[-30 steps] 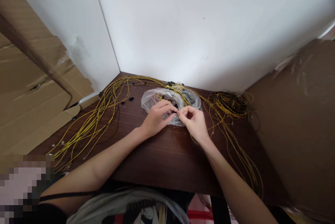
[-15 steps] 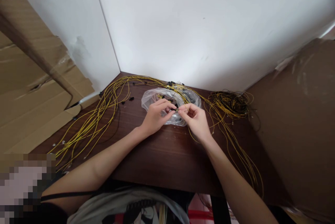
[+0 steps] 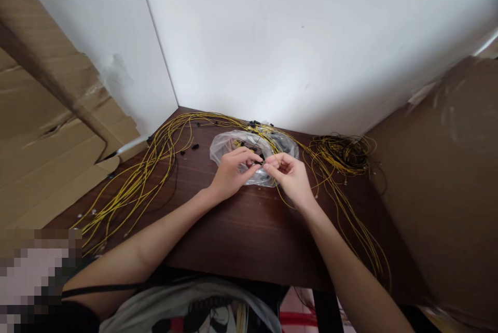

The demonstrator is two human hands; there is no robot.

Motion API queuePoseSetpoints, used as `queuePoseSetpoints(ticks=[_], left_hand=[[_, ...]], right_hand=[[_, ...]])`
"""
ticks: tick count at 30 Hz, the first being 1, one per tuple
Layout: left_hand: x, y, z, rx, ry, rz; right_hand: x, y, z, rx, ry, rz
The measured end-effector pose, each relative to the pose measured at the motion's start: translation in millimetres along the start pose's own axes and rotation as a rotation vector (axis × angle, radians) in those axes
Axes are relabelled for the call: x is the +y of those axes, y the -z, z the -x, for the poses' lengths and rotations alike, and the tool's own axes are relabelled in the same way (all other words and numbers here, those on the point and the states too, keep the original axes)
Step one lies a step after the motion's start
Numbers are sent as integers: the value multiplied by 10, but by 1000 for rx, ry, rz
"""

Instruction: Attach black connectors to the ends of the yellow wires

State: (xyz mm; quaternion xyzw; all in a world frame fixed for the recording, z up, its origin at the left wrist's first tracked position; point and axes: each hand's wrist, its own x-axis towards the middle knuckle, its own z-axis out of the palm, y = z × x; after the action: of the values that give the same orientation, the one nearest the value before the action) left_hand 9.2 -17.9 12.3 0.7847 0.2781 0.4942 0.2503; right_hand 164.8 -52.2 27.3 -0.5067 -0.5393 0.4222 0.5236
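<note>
My left hand (image 3: pixel 233 173) is closed in a pinch on a small black part (image 3: pixel 257 162), too tiny to identify further. Fingertip to fingertip with it, my right hand (image 3: pixel 290 175) pinches a thin yellow wire (image 3: pixel 280 195), whose loose length droops below the palm. Both hands are just above the near side of a clear plastic bag (image 3: pixel 220 149), which lies open with small black pieces inside. Where the wire meets the black part, fingers cover most of it.
Long yellow wires (image 3: pixel 136 182) spread over the left of the brown table (image 3: pixel 233 239) and along its back. A tangled wire coil (image 3: pixel 342 154) lies right. Black pieces (image 3: pixel 195 146) sit left of the bag. White panels (image 3: pixel 291 53) and cardboard (image 3: pixel 436 167) enclose the table.
The fingertips of both hands have drawn slightly closer together. The wire's drooping loop below my right hand has shifted a little left. Everything else is still.
</note>
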Motion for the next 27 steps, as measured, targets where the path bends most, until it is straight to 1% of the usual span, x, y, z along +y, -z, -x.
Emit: queuePoseSetpoints(ticks=[4, 7, 10, 15, 19, 22, 27], left_hand=[[17, -11, 8, -52, -1, 16], [18, -14, 7, -27, 13, 18], [9, -13, 7, 8, 62, 45], [11, 10, 2, -6, 96, 89], [13, 39, -14, -9, 34, 33], [-2, 46, -14, -15, -26, -13], [-24, 43, -10, -35, -68, -60]], right_hand=[[-3, -23, 9, 13, 3, 19], [-3, -19, 10, 12, -4, 28], [4, -2, 3, -5, -20, 21], [18, 19, -9, 1, -41, -3], [2, 11, -1, 34, -16, -5], [-21, -11, 17, 18, 16, 42], [-15, -28, 30, 12, 38, 76]])
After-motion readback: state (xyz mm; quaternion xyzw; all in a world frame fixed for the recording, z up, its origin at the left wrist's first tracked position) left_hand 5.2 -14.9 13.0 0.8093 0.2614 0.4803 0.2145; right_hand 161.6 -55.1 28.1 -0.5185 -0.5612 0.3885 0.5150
